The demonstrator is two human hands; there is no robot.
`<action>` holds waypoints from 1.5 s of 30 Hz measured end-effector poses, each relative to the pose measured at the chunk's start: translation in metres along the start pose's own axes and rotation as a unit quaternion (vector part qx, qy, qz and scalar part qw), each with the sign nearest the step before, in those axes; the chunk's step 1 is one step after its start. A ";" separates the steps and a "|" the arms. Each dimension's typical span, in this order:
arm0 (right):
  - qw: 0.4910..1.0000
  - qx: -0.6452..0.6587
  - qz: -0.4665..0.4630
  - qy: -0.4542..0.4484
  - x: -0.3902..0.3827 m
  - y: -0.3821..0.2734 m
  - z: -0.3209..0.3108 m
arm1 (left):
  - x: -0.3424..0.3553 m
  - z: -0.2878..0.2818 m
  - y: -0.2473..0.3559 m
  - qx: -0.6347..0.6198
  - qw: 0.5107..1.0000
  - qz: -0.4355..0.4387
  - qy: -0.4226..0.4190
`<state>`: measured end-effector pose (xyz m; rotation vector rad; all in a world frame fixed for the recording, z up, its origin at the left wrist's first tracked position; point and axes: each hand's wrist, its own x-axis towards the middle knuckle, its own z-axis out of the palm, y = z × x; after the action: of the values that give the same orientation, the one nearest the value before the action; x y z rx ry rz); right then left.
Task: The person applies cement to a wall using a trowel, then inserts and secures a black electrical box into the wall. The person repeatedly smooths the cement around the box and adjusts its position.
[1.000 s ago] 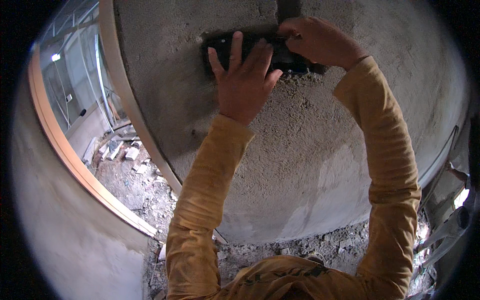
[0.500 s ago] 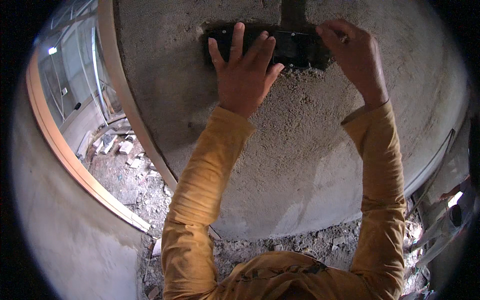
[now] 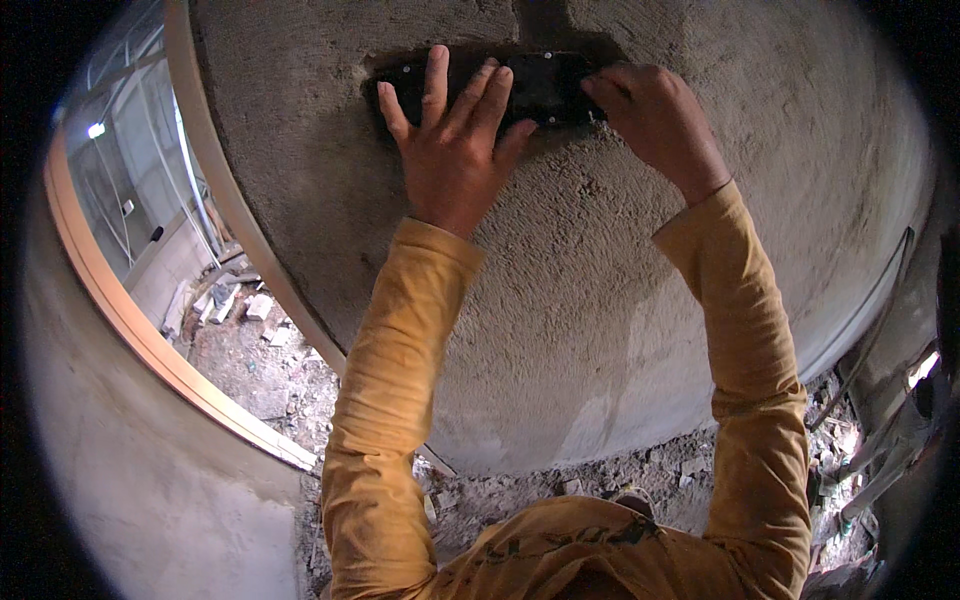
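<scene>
A black rectangular wall box (image 3: 548, 88), with small screw heads along its edges, is set in a recess of the rough plastered wall (image 3: 560, 300). Over its left part my left hand (image 3: 450, 150) lies with fingers spread, pressing against the box. My right hand (image 3: 665, 125) is at the box's right end, with thumb and fingers pinched together there. Whatever the pinch may hold is hidden by the fingers. A darker vertical channel (image 3: 543, 20) runs up the wall from the box.
On the left, an orange-brown door frame (image 3: 180, 365) opens onto a rubble-strewn floor (image 3: 250, 350) with broken pieces. More debris (image 3: 590, 485) lies along the wall's foot. Cables or pipes (image 3: 880, 460) stand at the far right.
My right hand has shifted down along the box's right end, fingers still pinched. My left hand stays spread on the box. The whole view has moved slightly.
</scene>
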<state>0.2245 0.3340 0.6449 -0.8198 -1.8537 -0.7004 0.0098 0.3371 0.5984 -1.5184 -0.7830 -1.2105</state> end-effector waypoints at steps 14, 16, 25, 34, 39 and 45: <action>0.998 0.051 0.039 0.003 -0.003 -0.005 0.000 | 0.000 -0.005 -0.001 0.008 1.000 -0.011 -0.015; 0.996 0.056 0.066 -0.012 -0.003 -0.006 0.000 | 0.000 -0.006 -0.002 0.007 1.000 -0.015 -0.016; 0.995 0.051 0.088 0.021 -0.004 -0.010 -0.002 | 0.000 -0.013 -0.001 -0.018 0.999 -0.030 0.001; 0.914 0.284 0.286 -0.058 -0.144 -0.037 -0.043 | -0.142 -0.083 0.020 -0.111 0.966 -0.234 0.011; 0.879 0.316 0.201 -0.295 -0.271 -0.050 0.018 | -0.379 -0.124 0.129 -0.073 0.864 -0.408 -0.287; 0.892 0.339 0.175 -0.243 -0.249 -0.075 0.021 | -0.470 -0.201 0.186 -0.127 0.771 -0.520 -0.346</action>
<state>0.2339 0.2453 0.3996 -0.8573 -2.0982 0.4219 -0.0191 0.1360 0.0936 -1.8110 -2.2502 -1.5425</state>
